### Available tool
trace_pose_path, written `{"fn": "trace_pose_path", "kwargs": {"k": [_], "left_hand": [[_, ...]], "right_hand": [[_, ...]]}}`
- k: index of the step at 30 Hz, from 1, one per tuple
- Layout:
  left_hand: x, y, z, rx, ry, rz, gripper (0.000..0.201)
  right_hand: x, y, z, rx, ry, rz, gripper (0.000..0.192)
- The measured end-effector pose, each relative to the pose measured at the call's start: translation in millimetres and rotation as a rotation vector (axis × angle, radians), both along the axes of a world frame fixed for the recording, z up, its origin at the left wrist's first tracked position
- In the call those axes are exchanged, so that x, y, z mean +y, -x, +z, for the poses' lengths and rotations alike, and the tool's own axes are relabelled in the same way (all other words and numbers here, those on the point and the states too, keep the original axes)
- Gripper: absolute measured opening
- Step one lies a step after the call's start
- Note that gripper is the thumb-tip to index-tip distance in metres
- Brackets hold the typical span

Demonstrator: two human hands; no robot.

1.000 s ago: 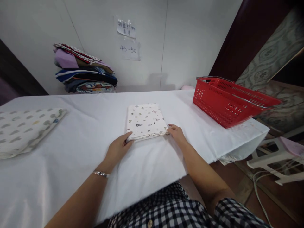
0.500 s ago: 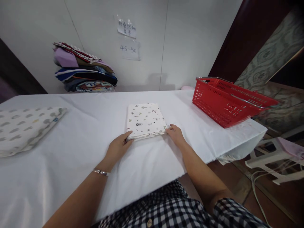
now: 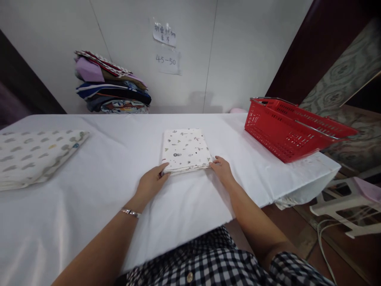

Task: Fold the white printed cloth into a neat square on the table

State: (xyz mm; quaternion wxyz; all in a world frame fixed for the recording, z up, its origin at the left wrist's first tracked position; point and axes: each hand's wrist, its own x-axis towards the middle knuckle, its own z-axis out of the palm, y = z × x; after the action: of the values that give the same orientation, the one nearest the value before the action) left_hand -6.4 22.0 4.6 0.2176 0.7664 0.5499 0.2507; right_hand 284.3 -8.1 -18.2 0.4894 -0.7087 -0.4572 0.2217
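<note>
In front of me a white cloth (image 3: 187,149) with small printed figures lies folded into a neat rectangle, its layers showing along the near edge. My left hand (image 3: 151,182) pinches the near left corner, thumb on top and fingers partly hidden beneath. At the near right corner, my right hand (image 3: 222,170) holds the edge between thumb and fingers. A second white cloth (image 3: 32,155) with grey-green shapes lies folded at the left, apart from both hands.
A white-covered table (image 3: 119,147) spreads under everything. A red plastic basket (image 3: 285,127) stands at the right end. A pile of folded fabrics (image 3: 113,87) sits by the wall at the back left. A white stool (image 3: 342,206) and a cable (image 3: 323,242) are on the floor at right.
The view has shifted slightly, so everything appears a little further right. Both hands keep their places at the near corners of the folded cloth.
</note>
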Motion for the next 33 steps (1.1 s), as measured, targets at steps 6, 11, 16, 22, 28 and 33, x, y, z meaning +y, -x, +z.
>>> {"fn": "trace_pose_path", "kwargs": {"k": [6, 11, 16, 22, 28, 33], "left_hand": [[-0.2, 0.0, 0.3, 0.025, 0.005, 0.010, 0.045], [-2.5, 0.7, 0.6, 0.076, -0.059, 0.006, 0.044], [-3.9, -2.5, -0.2, 0.027, -0.185, -0.008, 0.038], [0.1, -8.9, -2.8, -0.049, -0.254, -0.056, 0.026], [3.0, -14.3, -3.6, -0.073, -0.326, -0.058, 0.018], [3.2, -18.4, -1.0, -0.132, -0.299, -0.037, 0.017]], "right_hand": [[-0.6, 0.3, 12.4, 0.158, -0.039, 0.004, 0.014], [-2.0, -4.7, 15.8, 0.239, -0.050, 0.005, 0.021], [1.3, -7.3, 7.5, 0.194, -0.051, 0.010, 0.017], [1.6, -5.7, 2.2, 0.055, -0.023, 0.012, 0.007], [-4.9, 2.0, 6.3, -0.345, -0.251, 0.208, 0.022], [-3.9, 9.0, 5.1, -0.511, -0.270, 0.405, 0.018]]}}
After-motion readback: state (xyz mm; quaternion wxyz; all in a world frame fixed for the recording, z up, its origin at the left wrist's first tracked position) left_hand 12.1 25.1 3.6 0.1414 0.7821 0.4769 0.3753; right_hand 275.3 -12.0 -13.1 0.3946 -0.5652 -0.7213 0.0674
